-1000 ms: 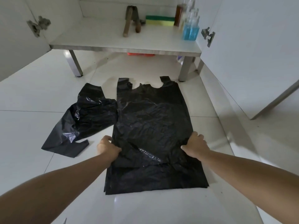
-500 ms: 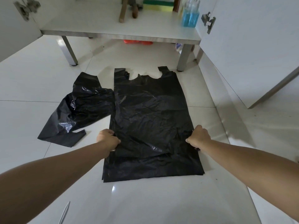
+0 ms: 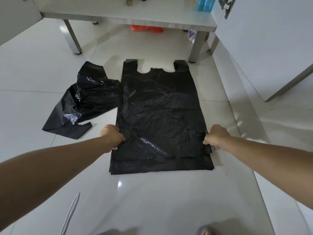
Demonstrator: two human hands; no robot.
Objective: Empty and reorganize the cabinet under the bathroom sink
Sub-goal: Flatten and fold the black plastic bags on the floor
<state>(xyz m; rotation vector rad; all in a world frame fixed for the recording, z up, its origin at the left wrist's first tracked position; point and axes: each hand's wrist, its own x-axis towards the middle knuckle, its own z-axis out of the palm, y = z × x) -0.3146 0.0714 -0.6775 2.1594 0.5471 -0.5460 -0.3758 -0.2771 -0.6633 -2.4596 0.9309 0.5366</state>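
Hands: left [image 3: 113, 136], right [image 3: 216, 137] pinching flat bag [image 3: 159, 116] side edges | floor [image 3: 169, 200] nearside open

Head cam, single view, faces fwd/down at floor [image 3: 152, 200].

white tiled floor [image 3: 152, 200] | grey slipper toe [image 3: 205, 231] at bottom edge

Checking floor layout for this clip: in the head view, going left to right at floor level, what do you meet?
Crumpled black bag → left hand → flat black bag → right hand → open cabinet door.
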